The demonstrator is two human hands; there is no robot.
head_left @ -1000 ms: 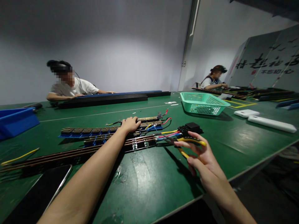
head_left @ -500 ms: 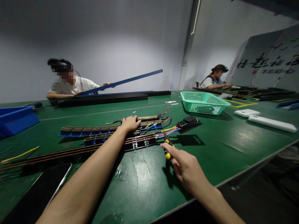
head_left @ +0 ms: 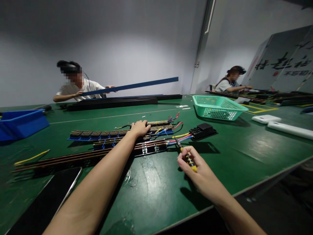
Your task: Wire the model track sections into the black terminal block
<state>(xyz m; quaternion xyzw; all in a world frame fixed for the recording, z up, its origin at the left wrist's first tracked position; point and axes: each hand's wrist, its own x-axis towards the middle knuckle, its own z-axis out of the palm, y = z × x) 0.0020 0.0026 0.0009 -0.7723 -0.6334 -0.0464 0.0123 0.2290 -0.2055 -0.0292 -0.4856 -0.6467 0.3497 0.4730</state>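
My left hand (head_left: 140,128) lies across the copper-railed strips, its fingers curled over the far strip (head_left: 158,123); the fingertips are partly hidden. Closer to me is a long black strip (head_left: 97,156) with copper rails. Yellow, red and blue wires (head_left: 182,138) run from its right end to a black box-shaped connector (head_left: 202,131). My right hand (head_left: 193,163) is closed round yellow-and-black pliers (head_left: 188,159), whose jaws point up toward these wires. From this angle I cannot tell whether the jaws touch a wire.
A green basket (head_left: 218,107) and white flat devices (head_left: 266,118) are at the right. A blue bin (head_left: 23,125), a loose yellow wire (head_left: 31,158) and a dark phone-like slab (head_left: 44,199) are at the left. Across the table, a person (head_left: 78,81) holds a blue bar (head_left: 137,85).
My right hand has turned and its fingers have shifted on the pliers, showing more handle. My left hand stays on the strips. The view has shifted slightly left. The co-worker's blue bar is more level.
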